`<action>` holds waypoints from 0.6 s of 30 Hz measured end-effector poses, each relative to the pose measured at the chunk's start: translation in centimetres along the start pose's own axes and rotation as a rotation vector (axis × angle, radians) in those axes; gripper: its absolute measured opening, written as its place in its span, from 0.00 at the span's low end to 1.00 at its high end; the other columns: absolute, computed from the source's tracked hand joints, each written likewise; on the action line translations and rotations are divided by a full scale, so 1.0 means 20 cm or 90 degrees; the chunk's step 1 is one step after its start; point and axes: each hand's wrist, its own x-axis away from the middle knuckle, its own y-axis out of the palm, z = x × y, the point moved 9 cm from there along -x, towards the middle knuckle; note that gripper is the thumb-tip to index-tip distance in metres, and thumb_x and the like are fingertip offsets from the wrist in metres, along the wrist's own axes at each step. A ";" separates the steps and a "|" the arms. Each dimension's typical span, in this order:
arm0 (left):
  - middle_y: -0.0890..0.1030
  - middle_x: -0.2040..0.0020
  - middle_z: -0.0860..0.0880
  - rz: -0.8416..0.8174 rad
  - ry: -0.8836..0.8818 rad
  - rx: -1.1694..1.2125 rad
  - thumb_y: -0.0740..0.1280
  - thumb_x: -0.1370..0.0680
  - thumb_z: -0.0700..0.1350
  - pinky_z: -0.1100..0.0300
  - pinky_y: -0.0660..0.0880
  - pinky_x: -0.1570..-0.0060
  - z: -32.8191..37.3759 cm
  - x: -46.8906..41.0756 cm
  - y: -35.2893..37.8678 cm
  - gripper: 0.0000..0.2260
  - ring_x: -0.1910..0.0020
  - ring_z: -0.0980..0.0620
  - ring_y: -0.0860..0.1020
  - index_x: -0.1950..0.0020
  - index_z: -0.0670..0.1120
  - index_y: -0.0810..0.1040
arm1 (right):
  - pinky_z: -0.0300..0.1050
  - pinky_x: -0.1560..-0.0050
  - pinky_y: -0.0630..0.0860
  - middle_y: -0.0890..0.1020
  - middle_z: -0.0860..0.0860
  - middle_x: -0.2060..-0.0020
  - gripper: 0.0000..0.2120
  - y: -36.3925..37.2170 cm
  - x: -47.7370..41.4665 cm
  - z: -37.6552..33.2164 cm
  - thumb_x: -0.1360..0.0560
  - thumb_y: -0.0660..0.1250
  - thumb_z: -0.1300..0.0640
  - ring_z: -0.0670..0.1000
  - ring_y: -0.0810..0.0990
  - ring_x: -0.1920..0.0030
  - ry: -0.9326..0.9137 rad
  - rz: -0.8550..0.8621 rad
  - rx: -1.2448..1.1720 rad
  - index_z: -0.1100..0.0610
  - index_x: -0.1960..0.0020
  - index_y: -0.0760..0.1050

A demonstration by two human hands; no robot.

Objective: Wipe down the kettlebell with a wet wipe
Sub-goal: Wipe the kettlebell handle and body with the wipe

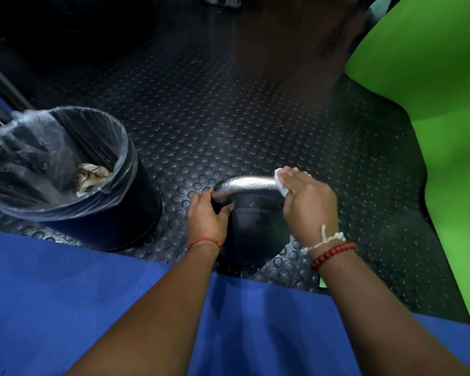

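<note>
Probably heavy, rigid kettlebell; slick handle.
Left hand grips it; right hand wraps the limp wet wipe round it, fingers curled.

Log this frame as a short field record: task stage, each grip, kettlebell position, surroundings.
stage: wiping the handle
left-hand grip: holds the left end of the kettlebell handle
right-hand grip: wraps the wet wipe round the handle's right end
floor: kettlebell stands on studded black rubber
nearby: lined bin at left; blue mat; green surface at right
</note>
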 end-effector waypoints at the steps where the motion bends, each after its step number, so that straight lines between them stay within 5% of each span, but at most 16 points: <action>1: 0.73 0.49 0.50 0.000 0.000 -0.001 0.72 0.28 0.50 0.54 0.75 0.47 0.00 0.00 0.00 0.11 0.51 0.48 0.76 0.51 0.48 0.76 | 0.56 0.45 0.78 0.82 0.58 0.46 0.20 -0.01 0.05 -0.02 0.33 0.65 0.75 0.56 0.82 0.45 -0.014 0.037 -0.001 0.62 0.45 0.81; 5: 0.74 0.49 0.51 -0.002 -0.003 -0.002 0.73 0.28 0.50 0.54 0.75 0.48 0.00 -0.01 0.00 0.11 0.51 0.48 0.76 0.51 0.48 0.76 | 0.57 0.47 0.79 0.82 0.59 0.46 0.18 -0.03 0.10 -0.01 0.31 0.63 0.73 0.57 0.82 0.45 -0.018 0.128 -0.030 0.64 0.45 0.80; 10: 0.74 0.48 0.50 0.000 0.005 -0.003 0.73 0.29 0.51 0.51 0.76 0.47 -0.02 -0.02 0.01 0.13 0.50 0.47 0.76 0.49 0.47 0.77 | 0.53 0.45 0.78 0.81 0.58 0.43 0.19 -0.01 0.15 -0.06 0.27 0.56 0.69 0.57 0.80 0.43 -0.036 0.115 0.018 0.62 0.43 0.81; 18: 0.73 0.49 0.52 -0.002 0.007 0.000 0.72 0.28 0.51 0.51 0.76 0.47 -0.01 -0.01 0.01 0.12 0.50 0.48 0.75 0.49 0.48 0.76 | 0.54 0.49 0.80 0.81 0.58 0.43 0.21 0.01 0.12 -0.06 0.34 0.67 0.75 0.57 0.81 0.43 -0.039 0.062 0.060 0.62 0.43 0.80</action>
